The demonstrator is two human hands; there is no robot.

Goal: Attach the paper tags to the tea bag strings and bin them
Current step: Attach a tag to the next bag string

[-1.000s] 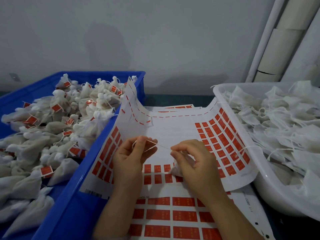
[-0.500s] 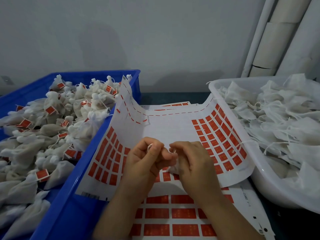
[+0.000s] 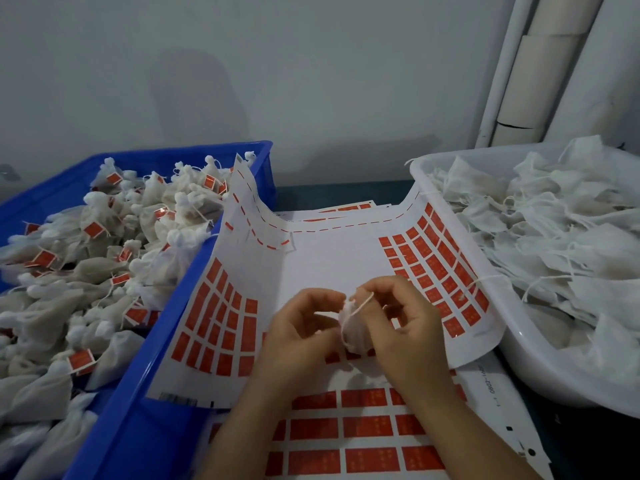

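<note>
Tea bag (image 3: 353, 332), held between your hands.
Left hand (image 3: 304, 327) grips it; right hand (image 3: 407, 327) pinches its string (image 3: 364, 304) (tag sheet (image 3: 329, 258) beneath).

Left hand (image 3: 304, 327), right hand (image 3: 405, 327) bare; forearms (image 3: 242, 427) bare to bottom frame edge.

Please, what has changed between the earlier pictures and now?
The string, stretched between the two hands a second ago, now lies slack, looped over the tea bag. The left hand moved right to meet the right hand. Both now hold the tea bag between them, and the right hand pinches the string. The tag sheet, the blue bin and the white tub stayed in place.
</note>
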